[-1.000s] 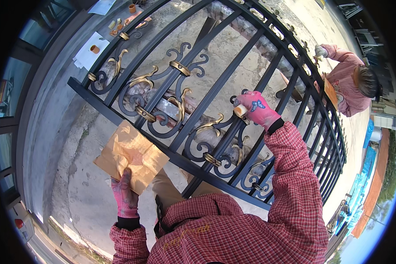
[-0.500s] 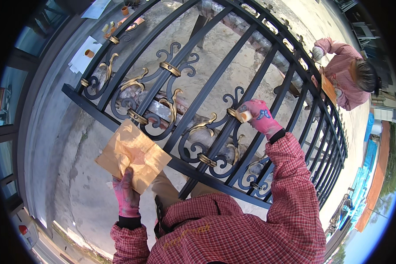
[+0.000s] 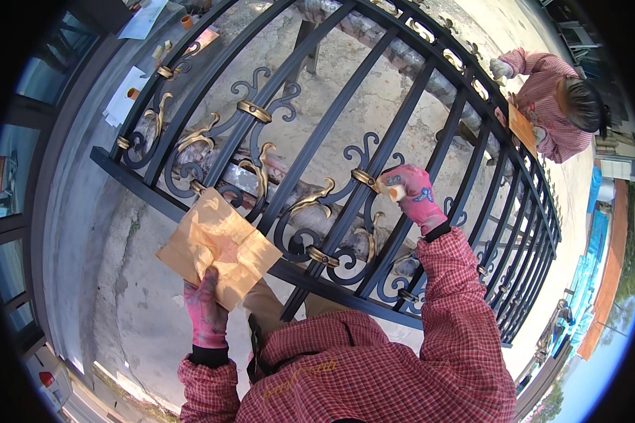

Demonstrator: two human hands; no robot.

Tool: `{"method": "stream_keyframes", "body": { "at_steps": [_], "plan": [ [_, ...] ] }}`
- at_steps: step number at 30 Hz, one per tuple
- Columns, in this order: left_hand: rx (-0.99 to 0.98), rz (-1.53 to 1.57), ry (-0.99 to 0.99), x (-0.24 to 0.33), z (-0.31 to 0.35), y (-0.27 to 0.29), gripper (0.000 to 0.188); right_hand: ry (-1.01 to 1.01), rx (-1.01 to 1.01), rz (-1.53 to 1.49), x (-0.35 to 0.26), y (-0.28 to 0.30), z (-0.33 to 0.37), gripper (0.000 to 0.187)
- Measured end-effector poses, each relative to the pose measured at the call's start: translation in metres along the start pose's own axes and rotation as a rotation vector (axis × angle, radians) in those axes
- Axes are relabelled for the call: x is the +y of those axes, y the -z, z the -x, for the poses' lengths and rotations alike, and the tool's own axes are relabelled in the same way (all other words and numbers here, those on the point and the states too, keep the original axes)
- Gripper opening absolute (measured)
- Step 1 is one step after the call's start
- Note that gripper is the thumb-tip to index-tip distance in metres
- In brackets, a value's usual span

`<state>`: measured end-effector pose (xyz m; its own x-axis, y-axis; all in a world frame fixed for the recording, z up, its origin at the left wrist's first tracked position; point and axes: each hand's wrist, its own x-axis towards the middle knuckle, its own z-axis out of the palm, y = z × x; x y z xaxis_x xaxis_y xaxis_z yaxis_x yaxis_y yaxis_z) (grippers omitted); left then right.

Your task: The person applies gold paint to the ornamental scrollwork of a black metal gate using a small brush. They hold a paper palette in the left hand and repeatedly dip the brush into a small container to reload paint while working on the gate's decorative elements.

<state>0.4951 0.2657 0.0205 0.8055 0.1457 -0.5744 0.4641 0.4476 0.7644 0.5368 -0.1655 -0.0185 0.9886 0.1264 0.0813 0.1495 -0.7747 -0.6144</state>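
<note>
My left hand (image 3: 206,314), in a pink glove, grips the lower edge of a square sheet of tan cardboard (image 3: 226,229). Gold-brown paint shows at the sheet's middle. The fingers under it are hidden. In its pink glove, my right hand (image 3: 418,197) is closed round a small pale sponge-like block (image 3: 395,192). The block is right beside a gold collar (image 3: 364,178) on one bar of the black iron fence panel (image 3: 317,141). Scrolls and gilded leaves (image 3: 314,197) curl between the bars.
Across the panel on the right, a co-worker (image 3: 561,106) in a checked shirt bends over it with a tan sheet (image 3: 522,129). White paper (image 3: 123,99) and an orange cup (image 3: 132,93) lie at upper left. Blue tarpaulin (image 3: 589,264) is at far right.
The panel has shifted slightly left in the view as the head moves. My right hand and its block have stayed beside the same collar. The left hand still holds the sheet.
</note>
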Motion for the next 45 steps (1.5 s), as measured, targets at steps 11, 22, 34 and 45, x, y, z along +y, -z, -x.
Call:
{"method": "stream_keyframes", "body": {
  "at_steps": [11, 22, 34, 45],
  "plan": [
    [-0.04, -0.017, 0.02, -0.008, -0.002, -0.016, 0.042, 0.182, 0.015, 0.04, -0.001, -0.004, -0.004, 0.036],
    [-0.085, -0.033, 0.07, -0.016, -0.003, -0.039, 0.042, 0.078, 0.09, 0.014, 0.009, -0.008, 0.016, 0.039],
    [-0.217, -0.026, 0.131, -0.041, 0.01, -0.079, 0.035, -0.389, 0.172, -0.456, -0.106, 0.028, 0.024, 0.039],
    [-0.251, -0.09, 0.178, -0.038, 0.037, -0.078, 0.037, 0.06, -0.111, 0.069, -0.159, -0.005, 0.023, 0.042]
  ]
}}
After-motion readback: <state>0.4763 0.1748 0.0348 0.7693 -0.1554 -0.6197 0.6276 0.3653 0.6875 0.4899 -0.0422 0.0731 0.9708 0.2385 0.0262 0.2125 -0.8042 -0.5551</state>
